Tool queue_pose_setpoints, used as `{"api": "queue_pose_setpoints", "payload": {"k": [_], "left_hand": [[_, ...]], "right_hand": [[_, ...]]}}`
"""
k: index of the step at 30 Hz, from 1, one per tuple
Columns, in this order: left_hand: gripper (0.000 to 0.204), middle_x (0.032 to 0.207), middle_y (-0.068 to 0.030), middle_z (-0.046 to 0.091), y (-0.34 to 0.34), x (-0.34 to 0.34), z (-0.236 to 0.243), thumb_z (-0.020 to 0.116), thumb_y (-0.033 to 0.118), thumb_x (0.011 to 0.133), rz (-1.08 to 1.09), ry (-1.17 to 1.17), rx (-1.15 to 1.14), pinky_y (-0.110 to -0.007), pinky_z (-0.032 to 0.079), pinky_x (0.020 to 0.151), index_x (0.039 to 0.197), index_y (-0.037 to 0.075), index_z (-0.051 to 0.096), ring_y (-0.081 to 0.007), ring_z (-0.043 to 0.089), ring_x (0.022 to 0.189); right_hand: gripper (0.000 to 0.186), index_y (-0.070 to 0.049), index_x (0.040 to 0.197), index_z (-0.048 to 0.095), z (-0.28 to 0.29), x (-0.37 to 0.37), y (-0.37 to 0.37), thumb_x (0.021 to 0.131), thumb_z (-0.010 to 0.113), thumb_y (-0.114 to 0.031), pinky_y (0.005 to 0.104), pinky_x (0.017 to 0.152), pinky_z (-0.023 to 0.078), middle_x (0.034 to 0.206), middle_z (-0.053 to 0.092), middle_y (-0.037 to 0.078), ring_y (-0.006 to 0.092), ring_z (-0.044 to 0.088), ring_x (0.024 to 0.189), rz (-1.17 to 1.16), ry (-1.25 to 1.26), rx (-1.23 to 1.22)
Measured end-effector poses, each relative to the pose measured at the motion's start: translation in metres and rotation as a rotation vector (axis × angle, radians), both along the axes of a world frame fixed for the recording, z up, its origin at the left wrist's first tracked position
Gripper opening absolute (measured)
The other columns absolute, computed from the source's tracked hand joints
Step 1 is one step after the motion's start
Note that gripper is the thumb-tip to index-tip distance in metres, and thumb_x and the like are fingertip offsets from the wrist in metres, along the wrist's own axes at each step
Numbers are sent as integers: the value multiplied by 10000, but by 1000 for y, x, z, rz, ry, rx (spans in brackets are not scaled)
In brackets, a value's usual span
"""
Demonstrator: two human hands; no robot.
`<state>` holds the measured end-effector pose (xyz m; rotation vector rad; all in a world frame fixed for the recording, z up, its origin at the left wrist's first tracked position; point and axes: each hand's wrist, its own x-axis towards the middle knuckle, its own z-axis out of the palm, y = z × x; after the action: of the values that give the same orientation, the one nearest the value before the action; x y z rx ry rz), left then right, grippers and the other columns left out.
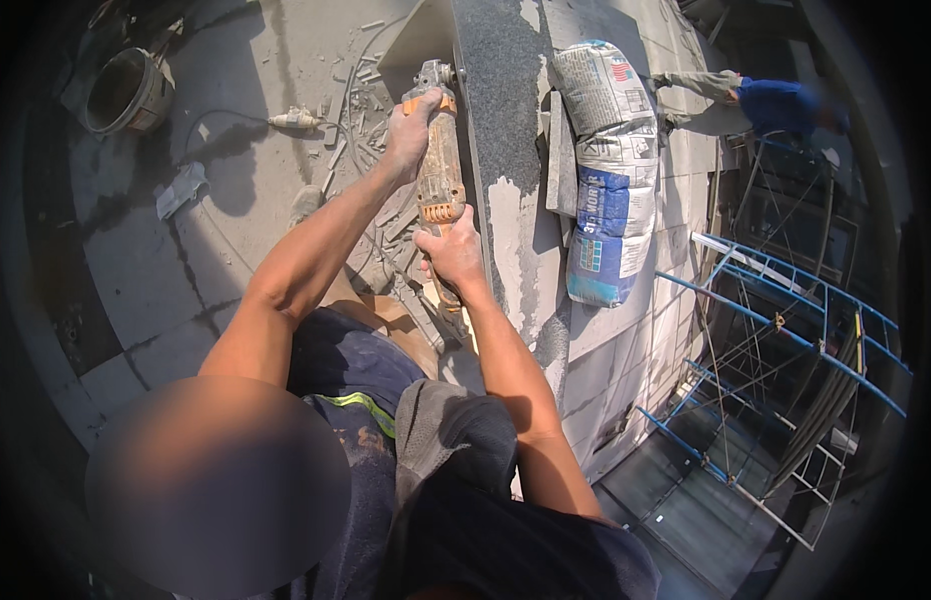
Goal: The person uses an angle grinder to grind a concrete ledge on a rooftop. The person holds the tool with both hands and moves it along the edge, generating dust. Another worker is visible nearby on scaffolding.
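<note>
A dusty orange angle grinder (441, 165) lies lengthwise between my arms, its head at the edge of a grey speckled stone slab (501, 85). My left hand (411, 135) is closed round the grinder's front body just behind the head. My right hand (456, 250) grips it lower down, at the rear. Right of the slab is a full white-and-blue bag (611, 175), with a grey stone strip (561, 155) beside it. Scraps and cables litter the paving left of the grinder.
A bucket (126, 90) and corded tool (296, 118) lie on the paving (136, 290) at left. Blue scaffold frames (781, 295) stand at right, along the drop beside the tiled surface. A person in blue (786, 105) is at upper right.
</note>
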<state>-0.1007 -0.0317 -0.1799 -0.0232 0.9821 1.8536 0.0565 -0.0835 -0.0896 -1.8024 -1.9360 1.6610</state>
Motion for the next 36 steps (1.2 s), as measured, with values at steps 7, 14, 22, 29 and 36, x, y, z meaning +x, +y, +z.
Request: {"api": "queue_pose_setpoints", "payload": {"k": [7, 14, 22, 29, 36], "left_hand": [[418, 818, -52, 643, 6, -7, 3, 681, 410, 943, -46, -47, -9, -311, 569, 566, 1051, 14, 602, -140, 649, 633], [511, 927, -86, 628, -22, 25, 0, 693, 421, 939, -51, -41, -32, -320, 580, 643, 1153, -6, 513, -150, 652, 737], [606, 1007, -121, 611, -38, 44, 0, 717, 445, 917, -101, -43, -18, -324, 577, 669, 1196, -28, 461, -165, 656, 815], [488, 926, -88, 619, -43, 53, -2, 665, 424, 956, -71, -44, -83, -317, 567, 615, 1145, 1, 511, -153, 645, 740], [522, 946, -98, 628, -23, 28, -2, 687, 423, 938, -40, -34, -63, -323, 577, 645, 1166, -13, 510, -150, 655, 760]], "right_hand": [[622, 97, 1210, 379, -4, -6, 8, 758, 763, -91, 352, 433, 547, 838, 679, 196, 231, 662, 503, 10, -14, 23], [615, 73, 1221, 362, 4, 26, -23, 773, 753, -86, 353, 428, 538, 835, 680, 185, 219, 648, 499, -10, -17, 2], [704, 107, 1309, 328, 10, 43, -42, 781, 748, -94, 359, 437, 537, 820, 685, 181, 217, 651, 508, 6, -53, 78], [640, 110, 1248, 347, 17, 49, -46, 780, 738, -82, 352, 425, 527, 805, 681, 180, 213, 653, 500, 19, -13, -15], [632, 106, 1235, 352, 10, 26, -26, 772, 736, -89, 345, 424, 528, 795, 678, 172, 218, 656, 495, 12, 12, 13]]}}
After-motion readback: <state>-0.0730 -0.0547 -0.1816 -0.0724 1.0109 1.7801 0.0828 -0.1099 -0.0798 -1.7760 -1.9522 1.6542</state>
